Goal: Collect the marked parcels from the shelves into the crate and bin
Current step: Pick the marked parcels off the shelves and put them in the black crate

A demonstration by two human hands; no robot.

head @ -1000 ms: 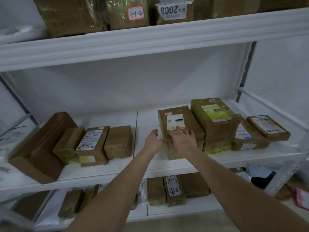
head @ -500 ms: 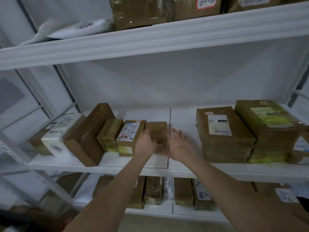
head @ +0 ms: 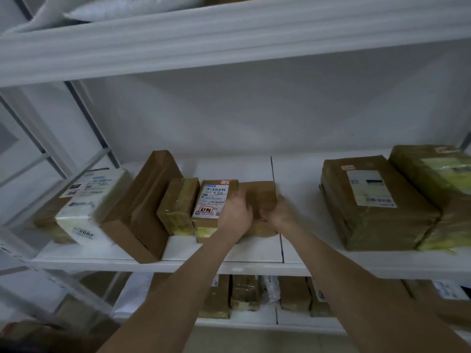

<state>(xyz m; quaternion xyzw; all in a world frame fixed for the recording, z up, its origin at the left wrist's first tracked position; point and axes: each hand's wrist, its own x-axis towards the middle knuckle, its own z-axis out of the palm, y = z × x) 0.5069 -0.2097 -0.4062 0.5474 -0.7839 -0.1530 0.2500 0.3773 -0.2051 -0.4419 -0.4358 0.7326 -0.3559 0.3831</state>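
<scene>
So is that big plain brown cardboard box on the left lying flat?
No, tipped: the big plain brown cardboard box stands on one edge, leaning left onto the white-wrapped parcel.

- Dim, flat, cool grey light; the white shelf reads dull grey.
- Soft shadow lies on the far wall under the top board; the lower shelf is darkest.
- Motion blur smears the left side, worst on the white box.
- The left grip and right grip are soft-edged where they clasp the brown parcel.
- Wide-angle distortion bows the top board and tilts the left post.
- Tape on the right parcel shows a faint yellow-green sheen.
</scene>
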